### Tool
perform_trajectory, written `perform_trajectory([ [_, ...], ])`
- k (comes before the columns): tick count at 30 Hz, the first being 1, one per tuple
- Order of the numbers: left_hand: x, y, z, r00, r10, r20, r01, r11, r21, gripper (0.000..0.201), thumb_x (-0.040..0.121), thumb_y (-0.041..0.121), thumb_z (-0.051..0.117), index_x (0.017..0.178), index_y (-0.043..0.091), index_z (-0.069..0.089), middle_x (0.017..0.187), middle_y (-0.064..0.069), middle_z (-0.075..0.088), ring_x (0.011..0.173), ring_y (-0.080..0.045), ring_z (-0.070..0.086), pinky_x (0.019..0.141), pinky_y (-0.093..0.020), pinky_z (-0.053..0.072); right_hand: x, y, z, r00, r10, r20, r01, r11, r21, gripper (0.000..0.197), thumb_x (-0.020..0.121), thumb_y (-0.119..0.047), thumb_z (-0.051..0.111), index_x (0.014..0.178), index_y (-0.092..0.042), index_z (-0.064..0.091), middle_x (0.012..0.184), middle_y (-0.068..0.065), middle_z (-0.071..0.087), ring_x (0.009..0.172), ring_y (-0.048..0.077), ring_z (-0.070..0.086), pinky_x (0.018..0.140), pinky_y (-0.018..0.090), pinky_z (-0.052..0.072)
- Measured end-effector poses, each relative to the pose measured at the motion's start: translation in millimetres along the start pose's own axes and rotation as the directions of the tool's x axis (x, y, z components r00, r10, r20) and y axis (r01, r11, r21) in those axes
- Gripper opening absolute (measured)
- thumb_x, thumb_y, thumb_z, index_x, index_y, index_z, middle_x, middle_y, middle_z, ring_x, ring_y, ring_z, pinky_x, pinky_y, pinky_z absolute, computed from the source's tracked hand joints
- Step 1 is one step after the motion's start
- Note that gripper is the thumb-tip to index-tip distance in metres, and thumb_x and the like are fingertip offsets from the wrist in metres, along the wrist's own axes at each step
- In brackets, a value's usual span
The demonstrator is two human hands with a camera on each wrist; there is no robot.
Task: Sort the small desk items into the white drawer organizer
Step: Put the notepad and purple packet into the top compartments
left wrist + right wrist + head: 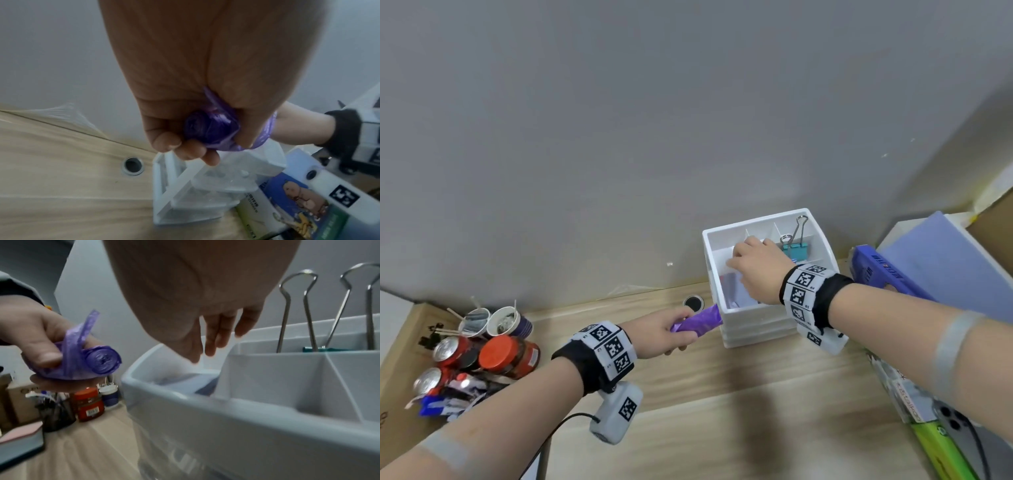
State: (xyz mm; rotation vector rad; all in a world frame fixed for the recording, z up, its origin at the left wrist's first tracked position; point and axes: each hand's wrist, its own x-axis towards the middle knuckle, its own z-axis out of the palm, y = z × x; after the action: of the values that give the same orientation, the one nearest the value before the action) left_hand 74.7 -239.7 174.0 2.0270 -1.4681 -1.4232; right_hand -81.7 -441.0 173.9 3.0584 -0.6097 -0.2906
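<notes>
The white drawer organizer (711,260) stands on the wooden desk against the wall, with its rim (164,394) close up in the right wrist view. My left hand (671,330) grips a purple roll of plastic bags (700,322) just left of the organizer; the roll (211,128) fills the fist, and its end (101,360) faces the right wrist camera. My right hand (753,267) hovers over the organizer's left compartment, its straight fingers (211,340) pointing down and holding nothing. Pale blue-white items (736,291) lie in that compartment. A teal binder clip (796,248) stands in a back compartment.
At the left stand paper cups (493,322), red cans (450,349), a red-lidded jar (510,354) and wrappers. A cable hole (693,302) sits in the desk beside the organizer. Blue boxes (887,277) and packets (914,404) crowd the right side.
</notes>
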Motion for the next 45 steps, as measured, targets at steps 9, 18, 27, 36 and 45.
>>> perform_trajectory([
  [9, 20.5, 70.0, -42.8, 0.972, 0.181, -0.152, -0.209, 0.958, -0.195, 0.031, 0.095, 0.039, 0.051, 0.102, 0.010, 0.061, 0.068, 0.006, 0.053, 0.057, -0.010, 0.044, 0.054, -0.022, 0.039, -30.8, -18.9, -76.7, 0.997, 0.033, 0.065, -0.072, 0.259, 0.963, 0.030, 0.100, -0.039, 0.054, 0.108, -0.011, 0.060, 0.090, 0.011, 0.069, 0.067, 0.020, 0.065, 0.054, 0.028, 0.047],
  [18, 52.5, 113.1, -61.1, 0.921, 0.114, -0.372, -0.248, 0.908, -0.336, 0.030, 0.103, 0.025, 0.041, 0.082, 0.013, 0.058, 0.072, -0.008, 0.059, 0.053, -0.016, 0.041, 0.047, -0.026, 0.030, -16.0, 30.5, -96.5, 0.934, 0.340, -0.107, -0.024, 0.358, 0.933, 0.013, 0.095, -0.012, 0.059, 0.093, -0.008, 0.071, 0.069, 0.001, 0.068, 0.054, 0.010, 0.061, 0.053, 0.023, 0.050],
  [27, 63.7, 68.4, -42.0, 0.904, 0.076, -0.422, -0.011, 0.988, 0.154, 0.045, 0.095, 0.031, 0.056, 0.137, 0.017, 0.049, 0.107, -0.004, 0.060, 0.087, -0.017, 0.055, 0.081, -0.031, 0.046, 11.3, 76.6, -94.4, 0.849, 0.526, -0.059, -0.463, 0.791, 0.400, 0.014, 0.092, -0.014, 0.048, 0.081, -0.012, 0.056, 0.089, 0.016, 0.057, 0.076, 0.037, 0.053, 0.067, 0.033, 0.041],
  [36, 71.3, 60.2, -34.9, 0.933, 0.077, -0.351, 0.004, 0.975, 0.223, 0.045, 0.095, 0.028, 0.056, 0.139, 0.018, 0.053, 0.120, -0.002, 0.053, 0.093, -0.015, 0.053, 0.093, -0.031, 0.046, 25.6, 69.8, -83.4, 0.879, 0.475, 0.050, -0.470, 0.843, 0.263, 0.013, 0.092, -0.013, 0.051, 0.079, -0.009, 0.050, 0.076, 0.008, 0.049, 0.074, 0.035, 0.056, 0.066, 0.034, 0.044],
  [45, 66.7, 61.2, -36.0, 0.955, 0.057, -0.291, 0.013, 0.973, 0.232, 0.055, 0.093, 0.034, 0.061, 0.144, 0.018, 0.046, 0.132, -0.004, 0.049, 0.110, -0.021, 0.059, 0.101, -0.038, 0.047, 27.0, 66.2, -49.1, 0.892, 0.446, -0.075, -0.410, 0.868, 0.280, 0.026, 0.098, -0.028, 0.050, 0.113, -0.007, 0.049, 0.107, 0.015, 0.062, 0.078, 0.034, 0.054, 0.066, 0.037, 0.042],
])
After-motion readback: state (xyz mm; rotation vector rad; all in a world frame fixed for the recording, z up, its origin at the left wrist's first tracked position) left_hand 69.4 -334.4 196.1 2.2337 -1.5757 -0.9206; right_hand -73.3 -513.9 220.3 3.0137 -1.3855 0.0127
